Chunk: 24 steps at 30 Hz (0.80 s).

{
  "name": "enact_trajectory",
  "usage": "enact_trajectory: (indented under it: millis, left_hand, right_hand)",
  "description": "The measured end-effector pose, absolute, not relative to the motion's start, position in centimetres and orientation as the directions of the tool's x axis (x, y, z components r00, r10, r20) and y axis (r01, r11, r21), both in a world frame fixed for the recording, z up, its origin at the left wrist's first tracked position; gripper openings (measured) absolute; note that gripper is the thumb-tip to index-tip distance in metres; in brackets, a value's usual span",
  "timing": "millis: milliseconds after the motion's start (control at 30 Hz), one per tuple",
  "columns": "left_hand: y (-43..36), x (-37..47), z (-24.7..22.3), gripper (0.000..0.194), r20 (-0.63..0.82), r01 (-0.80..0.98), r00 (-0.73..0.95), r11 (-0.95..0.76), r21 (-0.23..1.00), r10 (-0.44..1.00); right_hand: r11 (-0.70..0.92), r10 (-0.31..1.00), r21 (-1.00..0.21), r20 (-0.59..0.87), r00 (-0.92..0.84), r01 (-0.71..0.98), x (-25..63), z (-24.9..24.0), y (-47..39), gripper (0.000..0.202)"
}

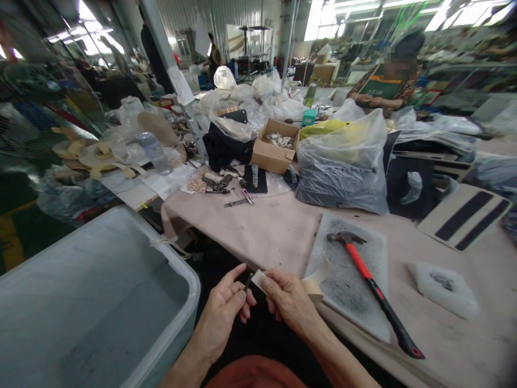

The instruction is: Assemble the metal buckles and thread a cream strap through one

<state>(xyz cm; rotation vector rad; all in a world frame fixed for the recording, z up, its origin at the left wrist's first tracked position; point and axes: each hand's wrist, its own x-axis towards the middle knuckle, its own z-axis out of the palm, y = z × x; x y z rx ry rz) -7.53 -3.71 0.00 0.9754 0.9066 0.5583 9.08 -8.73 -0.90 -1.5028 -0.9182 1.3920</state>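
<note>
Above my lap at the table's front edge, my left hand pinches a small dark, narrow piece between thumb and fingers; its kind is too small to tell. Close beside it, my right hand grips a short whitish strip, perhaps tape, by one end. The strip's tip points at the dark piece; whether they touch I cannot tell. Behind my right wrist sits a beige tape roll, partly covered by the hand. To its right a claw hammer with a red and black handle lies on a greyish slab.
A large grey-blue bin stands at my left against the table. A small wrapped packet and a striped board lie right. Farther back are thread snips, a cardboard box and a plastic bag. Another person sits opposite.
</note>
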Motion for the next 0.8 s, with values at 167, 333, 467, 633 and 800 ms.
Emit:
enact_trajectory:
  millis: [167,333,467,633,800]
  left_hand:
    - [-3.91,-7.52,0.28,0.06,-0.418,-0.003,0.554,0.503,0.864,0.72]
    - [-3.71,-7.77,0.13,0.049,-0.411,0.014,0.568,0.49,0.871,0.714]
    - [-3.71,-7.86,0.13,0.043,-0.416,0.024,0.562,0.489,0.872,0.715]
    - [-3.76,-7.94,0.22,0.04,-0.401,0.008,0.574,0.486,0.874,0.713]
    - [-3.73,-8.09,-0.07,0.037,-0.402,0.01,0.575,0.486,0.874,0.712]
  right_hand:
    - [-0.335,0.941,-0.941,-0.338,0.037,-0.053,8.83,-0.14,-8.99,0.042]
    - [-0.304,0.952,-0.949,-0.305,-0.006,-0.085,8.7,0.14,-8.98,0.04]
    - [-0.328,0.942,-0.937,-0.333,0.025,-0.123,8.75,-0.15,-8.92,0.036]
    - [-0.323,0.944,-0.936,-0.33,0.03,-0.141,8.62,-0.31,-8.91,0.035]
    - [-0.315,0.945,-0.937,-0.324,0.038,-0.151,8.33,-0.5,-9.0,0.036]
